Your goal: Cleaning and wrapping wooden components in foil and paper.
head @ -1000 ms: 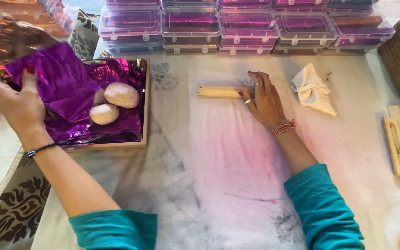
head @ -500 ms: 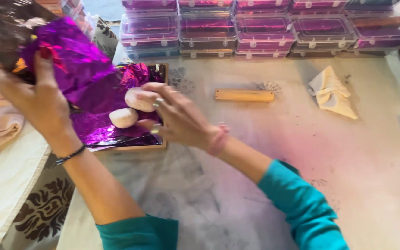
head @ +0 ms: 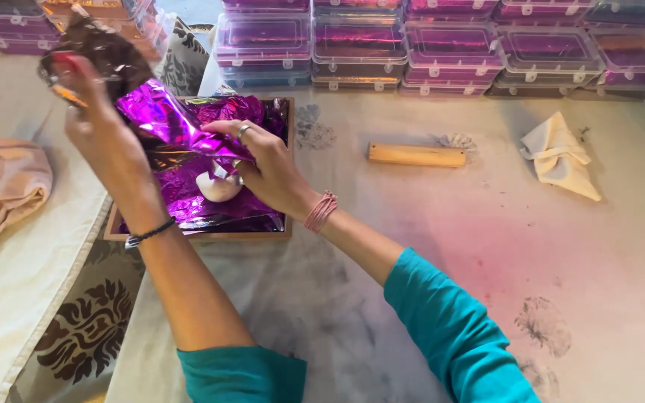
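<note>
Foil [head: 188,127], shiny and purple, lines a shallow wooden tray [head: 199,234] at ten o'clock on the stained cloth-covered table [head: 487,246]. Right hand [head: 266,168] reaches into the tray, fingers curled over a pale egg-shaped lump [head: 218,186], apparently gripping it. Left hand [head: 102,127] is closed on the foil's raised corner. A wooden block [head: 416,154] lies at one o'clock, a crumpled cloth [head: 561,153] at two, with stacked clear boxes [head: 442,41] beyond.

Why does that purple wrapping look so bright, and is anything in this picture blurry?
Head view: the purple foil throws back soft daylight as pale glare along its creases; the left hand lifting it and the dark foil corner above look slightly smeared; the wooden block and clear boxes stay sharp, shadows faint.
</note>
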